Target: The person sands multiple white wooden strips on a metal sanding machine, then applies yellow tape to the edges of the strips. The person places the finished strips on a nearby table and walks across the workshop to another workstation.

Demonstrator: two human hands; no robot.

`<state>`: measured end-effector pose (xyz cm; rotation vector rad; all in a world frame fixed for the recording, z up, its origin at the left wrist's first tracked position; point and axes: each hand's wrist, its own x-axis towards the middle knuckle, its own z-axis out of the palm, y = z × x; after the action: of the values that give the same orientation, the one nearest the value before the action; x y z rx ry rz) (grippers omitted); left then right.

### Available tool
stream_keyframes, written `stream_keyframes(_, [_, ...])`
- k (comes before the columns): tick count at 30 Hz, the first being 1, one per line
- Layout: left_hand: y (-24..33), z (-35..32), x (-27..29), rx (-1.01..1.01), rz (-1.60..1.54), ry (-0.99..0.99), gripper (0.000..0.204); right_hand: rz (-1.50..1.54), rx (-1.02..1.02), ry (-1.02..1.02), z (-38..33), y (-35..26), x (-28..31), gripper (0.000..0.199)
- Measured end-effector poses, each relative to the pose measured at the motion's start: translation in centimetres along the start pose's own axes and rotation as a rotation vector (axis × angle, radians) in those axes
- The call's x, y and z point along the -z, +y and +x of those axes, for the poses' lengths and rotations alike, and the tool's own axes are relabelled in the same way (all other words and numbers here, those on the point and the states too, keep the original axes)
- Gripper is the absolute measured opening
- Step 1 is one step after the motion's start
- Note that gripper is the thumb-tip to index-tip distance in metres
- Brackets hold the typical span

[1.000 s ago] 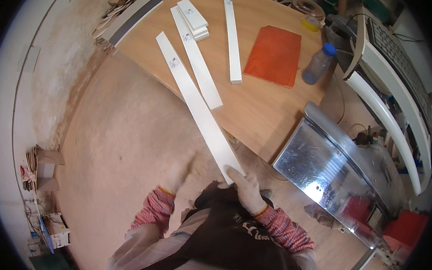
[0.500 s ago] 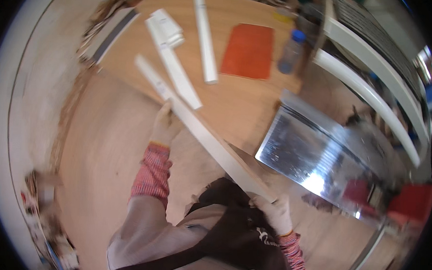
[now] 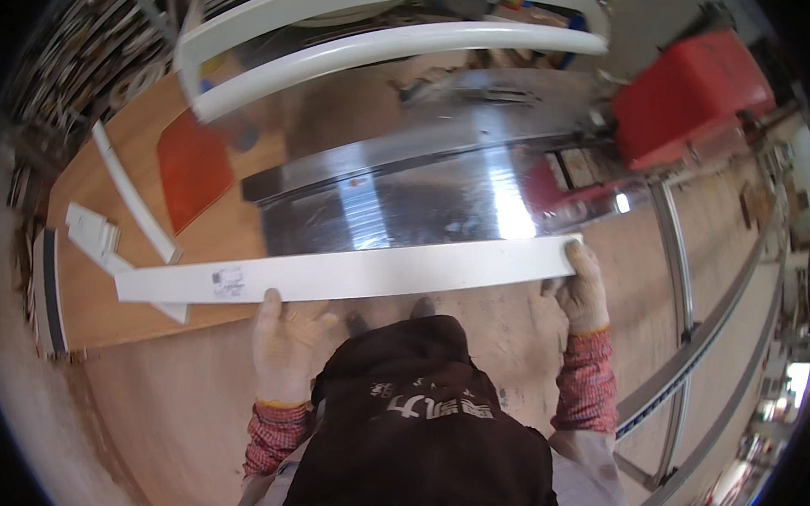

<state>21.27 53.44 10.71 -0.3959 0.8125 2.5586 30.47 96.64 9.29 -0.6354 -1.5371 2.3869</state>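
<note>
I hold a long white flat board level across my front, just above my dark apron. My gloved left hand grips its lower edge left of the middle, near a small printed label. At the board's far right end my gloved right hand is closed on it. The board's left end reaches over the wooden table. Behind the board lies the shiny metal top of a machine.
On the wooden table lie an orange-red sheet, a narrow white strip and short white offcuts. White curved rails arch over the machine. A red box sits far right. A metal floor frame runs along the right.
I have swung the white board from pointing away over the table to lying crosswise in front of me. My view has turned right toward the metal machine; both hands keep their hold.
</note>
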Motion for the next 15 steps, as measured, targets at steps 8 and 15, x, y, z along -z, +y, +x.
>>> stream_keyframes(8, [-1.8,0.7,-1.5,0.096,0.243,-0.159,0.041,0.132,-0.087,-0.038,5.3,-1.3,5.2,0.04])
stream_keyframes(15, [8.8,0.5,4.2,-0.724,1.496,0.826,0.058,0.201,-0.083,0.079,6.8,-1.6,9.8,0.036])
